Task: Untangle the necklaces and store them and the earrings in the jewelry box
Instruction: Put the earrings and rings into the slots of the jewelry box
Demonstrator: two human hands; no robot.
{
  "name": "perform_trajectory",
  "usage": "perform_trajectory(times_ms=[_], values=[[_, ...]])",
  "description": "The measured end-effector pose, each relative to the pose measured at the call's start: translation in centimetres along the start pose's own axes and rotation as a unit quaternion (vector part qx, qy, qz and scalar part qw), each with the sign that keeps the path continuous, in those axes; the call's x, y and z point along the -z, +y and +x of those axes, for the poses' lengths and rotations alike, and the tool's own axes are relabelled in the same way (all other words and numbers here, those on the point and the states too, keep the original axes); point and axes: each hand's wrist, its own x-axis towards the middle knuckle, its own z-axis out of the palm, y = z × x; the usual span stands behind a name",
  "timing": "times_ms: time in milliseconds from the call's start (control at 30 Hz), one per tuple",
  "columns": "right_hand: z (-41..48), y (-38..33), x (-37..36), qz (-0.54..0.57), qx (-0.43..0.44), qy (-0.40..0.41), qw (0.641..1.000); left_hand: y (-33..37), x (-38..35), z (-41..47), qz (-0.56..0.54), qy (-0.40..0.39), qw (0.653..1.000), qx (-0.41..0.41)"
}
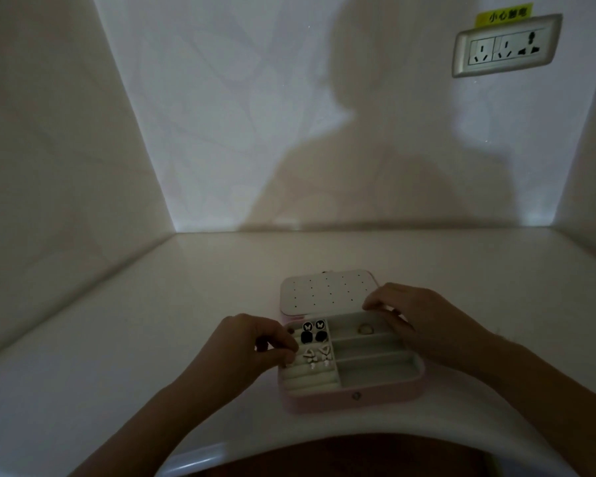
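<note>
A pink jewelry box [355, 397] lies open on the white table, its dotted white lid [327, 292] folded back. In the left padded rows sit two black butterfly earrings [313, 326], two black earrings [313, 337] and two white bow earrings [319, 356]. A coiled gold necklace [365, 328] lies in the top right compartment. My left hand [255, 346] hovers over the box's left edge, fingers curled and pinching something small that I cannot make out. My right hand [413, 315] rests on the box's far right corner, fingers curved over the rim near the lid.
The white table [152, 339] sits in a dim corner between two walls. A double wall socket [506, 46] with a yellow label is high on the right. The table's curved front edge [200, 456] is near my body.
</note>
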Motion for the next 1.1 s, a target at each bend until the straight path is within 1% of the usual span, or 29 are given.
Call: perform_trajectory(times_ms=[167,333,567,733,833,933,1000,1100], values=[[0.1,-0.1,0.0,0.0,-0.004,-0.004,1.0,-0.3,-0.2,0.1,0.053,0.035,0.998,-0.003],[0.1,-0.5,0.2,0.002,-0.016,-0.014,1.0,-0.8,-0.1,0.6,0.046,0.034,0.998,0.011],[0.1,-0.4,0.2,0.005,-0.014,-0.011,1.0,-1.2,0.3,1.0,0.055,-0.019,0.998,-0.017],[0.1,-0.3,0.1,0.006,-0.014,-0.016,1.0,-1.1,1.0,1.7,0.097,-0.11,0.986,-0.081],[0.1,-0.3,0.1,0.005,-0.017,-0.02,1.0,-1.0,1.7,2.5,0.071,-0.165,0.98,-0.086],[0.2,-0.2,0.1,0.006,-0.018,-0.022,1.0,-0.6,2.3,3.2,0.059,-0.203,0.973,-0.089],[0.2,-0.2,0.1,0.005,-0.015,-0.024,1.0,-0.4,2.5,3.7,0.047,-0.22,0.97,-0.097],[0.2,-0.2,0.2,0.001,-0.014,-0.026,1.0,-0.3,2.6,4.1,0.058,-0.219,0.969,-0.102]])
